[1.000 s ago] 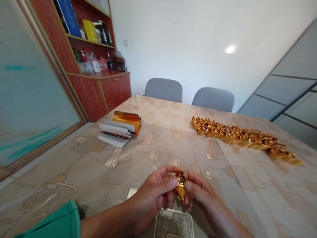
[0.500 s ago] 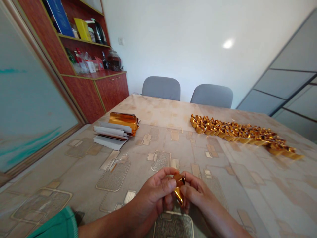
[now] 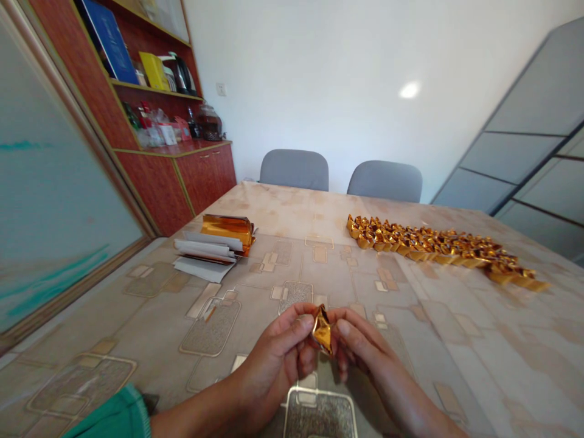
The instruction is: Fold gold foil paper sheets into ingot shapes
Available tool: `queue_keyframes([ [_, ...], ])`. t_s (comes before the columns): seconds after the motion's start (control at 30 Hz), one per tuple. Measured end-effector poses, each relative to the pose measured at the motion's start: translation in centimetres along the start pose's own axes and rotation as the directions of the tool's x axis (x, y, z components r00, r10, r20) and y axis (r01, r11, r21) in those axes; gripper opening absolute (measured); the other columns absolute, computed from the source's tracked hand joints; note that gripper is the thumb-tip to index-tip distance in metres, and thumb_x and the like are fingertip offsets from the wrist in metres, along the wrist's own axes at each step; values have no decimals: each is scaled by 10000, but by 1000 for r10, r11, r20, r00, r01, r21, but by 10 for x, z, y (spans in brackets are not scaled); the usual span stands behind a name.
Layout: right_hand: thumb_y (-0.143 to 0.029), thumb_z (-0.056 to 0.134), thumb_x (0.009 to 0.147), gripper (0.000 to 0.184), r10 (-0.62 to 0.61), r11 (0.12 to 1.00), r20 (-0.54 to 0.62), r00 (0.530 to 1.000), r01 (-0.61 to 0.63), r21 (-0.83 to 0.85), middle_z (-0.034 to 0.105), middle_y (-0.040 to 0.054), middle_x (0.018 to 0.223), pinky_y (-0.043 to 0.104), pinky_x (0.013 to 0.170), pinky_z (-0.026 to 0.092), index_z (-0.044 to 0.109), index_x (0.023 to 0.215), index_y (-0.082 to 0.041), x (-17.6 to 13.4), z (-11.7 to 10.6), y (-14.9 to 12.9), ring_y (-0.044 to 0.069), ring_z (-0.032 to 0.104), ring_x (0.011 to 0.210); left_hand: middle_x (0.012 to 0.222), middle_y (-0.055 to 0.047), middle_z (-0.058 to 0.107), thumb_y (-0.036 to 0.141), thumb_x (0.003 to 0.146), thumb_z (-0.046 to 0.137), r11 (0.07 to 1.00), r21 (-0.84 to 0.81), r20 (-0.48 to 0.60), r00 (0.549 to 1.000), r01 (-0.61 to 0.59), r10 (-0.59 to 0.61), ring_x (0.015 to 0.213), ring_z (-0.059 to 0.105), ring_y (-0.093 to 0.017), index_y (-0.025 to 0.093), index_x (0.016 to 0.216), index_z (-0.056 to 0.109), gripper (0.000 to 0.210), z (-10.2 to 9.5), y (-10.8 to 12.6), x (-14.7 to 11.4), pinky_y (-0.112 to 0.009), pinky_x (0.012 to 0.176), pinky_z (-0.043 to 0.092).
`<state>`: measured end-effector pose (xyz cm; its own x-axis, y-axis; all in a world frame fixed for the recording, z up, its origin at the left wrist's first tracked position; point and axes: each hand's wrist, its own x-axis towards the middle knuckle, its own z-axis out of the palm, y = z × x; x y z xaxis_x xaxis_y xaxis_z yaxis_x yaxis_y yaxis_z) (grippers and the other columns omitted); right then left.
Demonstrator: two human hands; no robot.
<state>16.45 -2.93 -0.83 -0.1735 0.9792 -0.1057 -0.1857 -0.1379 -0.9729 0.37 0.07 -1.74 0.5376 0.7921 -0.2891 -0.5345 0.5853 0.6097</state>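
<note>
A small gold foil paper ingot (image 3: pixel 323 330), shiny and creased with a pointed upper end, is held above the near part of the table. My left hand (image 3: pixel 289 344) pinches its left side between thumb and fingers. At its right side, my right hand (image 3: pixel 358 337) has closed thumb and fingers against the foil. The fingertips behind the ingot are partly hidden. Farther off to the right lies a long cluster of similar folded gold ingots (image 3: pixel 420 240). On the left is a stack of gold and white paper sheets (image 3: pixel 210 246), some of them curled.
A patterned cover lies over the table (image 3: pixel 255 328). Two grey chairs (image 3: pixel 294 169) stand at its far edge, against a white wall. A red-brown cabinet (image 3: pixel 177 182) with bottles and boxes is at the far left, beside a frosted glass panel (image 3: pixel 59 182).
Both hands have turned the gold ingot, so a broader folded face now shows, and raised it slightly. My right thumb has shifted toward its upper right edge. The camera view has tilted a little upward.
</note>
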Motion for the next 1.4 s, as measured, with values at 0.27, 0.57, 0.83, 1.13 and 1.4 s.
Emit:
queue_keyframes([
  [0.27, -357, 619, 901, 144, -420, 742, 172, 891, 446, -500, 591, 60, 977, 345, 716, 426, 591, 996, -254, -2, 5, -13, 219, 534, 856, 782, 22, 624, 318, 710, 850, 996, -58, -107, 993, -61, 55, 599, 550, -81, 205, 1025, 573, 434, 2, 2, 1, -188, 550, 383],
  [0.57, -253, 590, 889, 30, -368, 806, 27, 929, 333, -489, 636, 40, 843, 330, 673, 449, 574, 879, -230, 3, 8, 1, 193, 581, 759, 764, 22, 612, 328, 774, 789, 1000, 4, -15, 1000, -24, 24, 580, 530, -72, 205, 1062, 547, 397, -1, -2, 0, -203, 586, 394],
  [0.83, -315, 567, 880, 98, -489, 616, -114, 865, 251, -746, 668, 30, 800, 298, 622, 487, 592, 866, -221, 11, -52, -38, 183, 622, 683, 910, -2, 620, 357, 809, 722, 963, 236, -47, 989, -128, 143, 586, 470, -76, 204, 1121, 576, 377, -7, 3, 1, -238, 583, 386],
  [1.13, -285, 516, 775, 109, -598, 22, -269, 755, -320, -947, 695, 78, 712, 323, 555, 449, 604, 765, -220, -16, -268, -54, 234, 634, 594, 845, 2, 605, 337, 737, 789, 980, 195, -54, 998, -24, 36, 591, 442, -83, 197, 1011, 634, 344, -9, 1, 2, -244, 570, 367],
  [1.4, -215, 561, 802, 163, -643, -183, -235, 729, -444, -877, 676, 142, 929, 376, 701, 442, 723, 793, -205, -22, -345, -58, 313, 609, 883, 788, 7, 587, 339, 672, 842, 972, 229, -67, 995, -53, 70, 598, 440, -94, 202, 935, 673, 342, -10, 8, 6, -252, 576, 384],
])
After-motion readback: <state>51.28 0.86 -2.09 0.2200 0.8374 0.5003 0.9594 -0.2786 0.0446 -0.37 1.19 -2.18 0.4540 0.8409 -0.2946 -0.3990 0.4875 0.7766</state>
